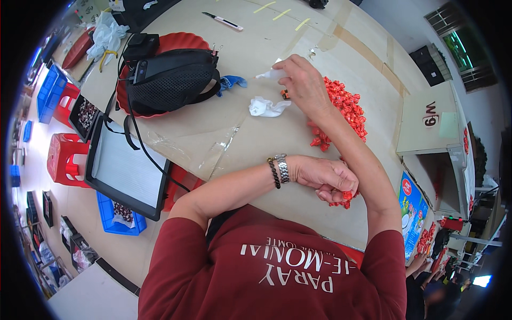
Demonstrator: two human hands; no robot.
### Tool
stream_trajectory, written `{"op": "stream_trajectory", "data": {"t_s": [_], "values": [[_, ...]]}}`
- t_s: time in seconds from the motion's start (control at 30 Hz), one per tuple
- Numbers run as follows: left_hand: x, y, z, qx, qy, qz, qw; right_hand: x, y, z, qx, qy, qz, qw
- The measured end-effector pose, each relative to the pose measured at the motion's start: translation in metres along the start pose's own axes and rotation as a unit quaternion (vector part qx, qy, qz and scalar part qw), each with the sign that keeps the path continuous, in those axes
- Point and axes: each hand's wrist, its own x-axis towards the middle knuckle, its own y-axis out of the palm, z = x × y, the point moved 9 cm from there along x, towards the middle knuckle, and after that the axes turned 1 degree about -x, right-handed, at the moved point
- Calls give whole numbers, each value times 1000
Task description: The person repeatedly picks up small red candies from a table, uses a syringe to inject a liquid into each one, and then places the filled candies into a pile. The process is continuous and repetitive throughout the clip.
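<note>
My left hand [326, 178], wearing a watch and a beaded bracelet at the wrist, is closed with a small red piece [348, 196] at its fingertips. Farther out, my right hand [303, 82] pinches a small white tapered object [271, 74], its narrow tip pointing left; it looks like a squeeze tube, though the fingers cover part of it. My right forearm passes over a heap of shiny red pieces [346, 109], hiding some of them. A crumpled white tissue [266, 107] and a small orange and black item [285, 95] lie close to the right hand.
At the left, a black mesh bag [169, 80] sits in a red scalloped basin [184, 40], with a blue cloth [232, 84] beside it. A box cutter [224, 21] lies at the far side. A grey open-fronted box [429, 122] stands at the right.
</note>
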Motion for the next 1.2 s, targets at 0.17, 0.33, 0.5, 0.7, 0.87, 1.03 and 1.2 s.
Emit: {"op": "stream_trajectory", "data": {"t_s": [0.17,0.33,0.5,0.7,0.87,1.03,1.2], "values": [[-4,3,-15,-28,42,-4,999,-21,-34,-37,203,188,-30,961],[-7,-3,-38,-110,144,-67,981,-74,-89,-56,479,289,-159,814],[-10,-1,-53,-191,234,-137,944,-142,-157,-48,537,264,-266,756],[-15,12,-28,-252,251,-206,912,-222,-177,-9,545,262,-325,727],[-23,18,11,-275,230,-283,890,-255,-165,23,536,236,-349,732],[-24,23,18,-268,200,-326,884,-280,-170,44,370,216,-384,818],[-15,28,20,-242,173,-329,896,-284,-184,61,266,178,-388,864]]}}
